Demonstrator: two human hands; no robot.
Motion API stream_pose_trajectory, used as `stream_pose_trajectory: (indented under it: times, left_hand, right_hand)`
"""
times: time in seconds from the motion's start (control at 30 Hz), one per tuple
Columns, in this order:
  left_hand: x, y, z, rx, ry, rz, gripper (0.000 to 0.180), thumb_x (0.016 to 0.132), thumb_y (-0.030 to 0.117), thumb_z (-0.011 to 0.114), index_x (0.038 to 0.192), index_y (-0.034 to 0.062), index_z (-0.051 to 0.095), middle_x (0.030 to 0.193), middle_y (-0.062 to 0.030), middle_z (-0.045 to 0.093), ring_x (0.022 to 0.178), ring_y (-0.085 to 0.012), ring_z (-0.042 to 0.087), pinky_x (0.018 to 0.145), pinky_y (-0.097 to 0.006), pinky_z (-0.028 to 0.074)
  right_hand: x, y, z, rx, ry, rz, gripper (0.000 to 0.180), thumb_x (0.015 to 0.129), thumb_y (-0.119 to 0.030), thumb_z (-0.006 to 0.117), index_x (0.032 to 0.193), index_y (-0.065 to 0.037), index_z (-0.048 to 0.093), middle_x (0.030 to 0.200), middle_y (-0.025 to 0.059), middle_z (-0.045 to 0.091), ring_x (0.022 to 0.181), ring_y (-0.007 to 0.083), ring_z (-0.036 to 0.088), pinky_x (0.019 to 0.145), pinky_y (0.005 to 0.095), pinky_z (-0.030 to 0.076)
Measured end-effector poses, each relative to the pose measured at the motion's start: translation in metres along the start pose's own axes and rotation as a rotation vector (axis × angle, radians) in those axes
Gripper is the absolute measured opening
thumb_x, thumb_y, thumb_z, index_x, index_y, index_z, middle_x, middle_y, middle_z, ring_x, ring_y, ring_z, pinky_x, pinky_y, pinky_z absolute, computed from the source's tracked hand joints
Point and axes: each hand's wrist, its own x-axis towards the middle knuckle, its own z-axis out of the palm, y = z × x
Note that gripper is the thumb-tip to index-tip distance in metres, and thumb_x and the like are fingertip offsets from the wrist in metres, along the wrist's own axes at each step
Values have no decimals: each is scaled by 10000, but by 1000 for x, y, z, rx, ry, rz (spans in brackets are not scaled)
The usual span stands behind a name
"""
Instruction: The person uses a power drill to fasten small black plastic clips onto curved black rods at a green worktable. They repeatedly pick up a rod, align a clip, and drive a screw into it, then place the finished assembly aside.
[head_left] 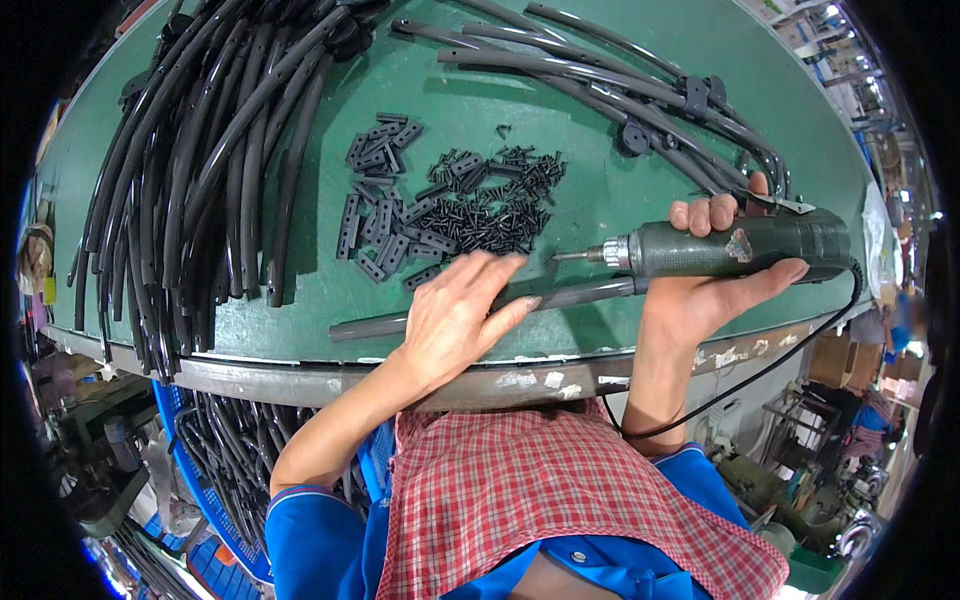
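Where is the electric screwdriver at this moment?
In the head view, the electric screwdriver is right of centre over the green tabletop, held in the right hand, its bit pointing left toward the left hand.

From where I stood, I could read no words or numbers. The dark green power screwdriver (pixel 690 256) bore a worn tan patch (pixel 738 246), and pale scraps (pixel 554 380) clung to the table edge (pixel 455 384) on its near side, neither legible.
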Motion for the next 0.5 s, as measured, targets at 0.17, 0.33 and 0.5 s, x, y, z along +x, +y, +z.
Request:
stream_pose_trajectory:
  times: [0.17, 0.33, 0.5]
  left_hand:
    - [1, -3, -3, -101, 43, 48, 433, 744, 196, 738, 1147, 64, 646, 1081, -122, 596, 969, -294, 554, 828, -379, 466]
    - [-1, -10, -1, -195, 47, 76, 243, 743, 74, 704, 984, 37, 699, 1002, -90, 626, 945, -268, 561, 817, -369, 463]
    - [-4, -11, 1, -209, 43, 86, 235, 744, 54, 695, 977, 25, 690, 978, -97, 626, 929, -277, 574, 806, -381, 477]
  right_hand:
    - [-18, -2, 0, 68, 44, 110, 782, 854, -714, 462, 1265, -49, 457, 756, 8, 390, 666, 143, 410, 651, 310, 375]
    - [-25, 4, 7, 43, 19, 132, 802, 848, -728, 453, 1281, -52, 439, 755, 9, 384, 663, 139, 405, 638, 304, 363]
    - [-27, 5, 10, 51, -45, 103, 850, 816, -766, 452, 1285, -57, 439, 740, 7, 391, 650, 140, 408, 619, 306, 360]
